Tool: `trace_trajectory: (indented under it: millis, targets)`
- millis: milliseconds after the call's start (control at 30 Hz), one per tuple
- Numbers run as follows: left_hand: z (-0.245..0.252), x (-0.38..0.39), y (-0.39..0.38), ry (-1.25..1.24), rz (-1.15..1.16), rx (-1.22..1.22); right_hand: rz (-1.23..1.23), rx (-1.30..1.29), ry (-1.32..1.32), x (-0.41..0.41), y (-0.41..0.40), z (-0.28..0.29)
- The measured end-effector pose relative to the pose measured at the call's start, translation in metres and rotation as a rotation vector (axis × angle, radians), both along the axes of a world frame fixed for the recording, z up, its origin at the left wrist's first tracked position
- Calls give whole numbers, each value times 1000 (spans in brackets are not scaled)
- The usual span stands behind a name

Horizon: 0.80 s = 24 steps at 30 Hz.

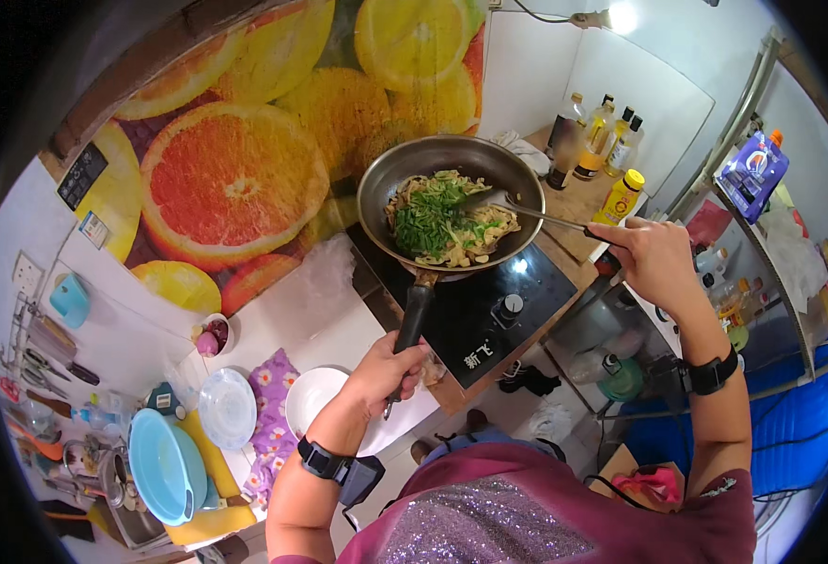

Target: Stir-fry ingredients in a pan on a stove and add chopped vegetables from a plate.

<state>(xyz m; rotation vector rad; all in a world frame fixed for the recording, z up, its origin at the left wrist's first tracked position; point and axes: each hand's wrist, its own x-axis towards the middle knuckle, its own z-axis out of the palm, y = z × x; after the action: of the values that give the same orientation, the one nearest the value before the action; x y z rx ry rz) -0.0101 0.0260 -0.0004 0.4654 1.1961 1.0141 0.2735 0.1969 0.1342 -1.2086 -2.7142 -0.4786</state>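
Observation:
A dark metal wok (379,190) sits above a black induction cooktop (449,324) with a round knob. My left hand (393,370) is wrapped around the wok's black handle (415,310). In the wok lie chopped green leaves (424,218) on top of pale, sliced food (474,247). My right hand (643,261) grips the handle of a metal spatula (548,215), index finger stretched along it. The spatula's blade rests on the right side of the food and is partly covered by it.
Several bottles (597,141) and a yellow container (620,197) stand right of the wok. At left are a white bowl (312,402), a purple flowered cloth (273,395), a pale blue plate (227,409) and a light-blue basin (164,465). A metal rack (773,268) borders the right side.

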Motion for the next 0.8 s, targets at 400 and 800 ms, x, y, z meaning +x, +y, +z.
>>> trace_trajectory:
  millis: [400,800]
  targets:
    - [-7,18,3,21,58,36,100,-37,59,15,-6,-16]
    - [-8,22,5,28,51,30,38,-35,43,0,-3,-15]
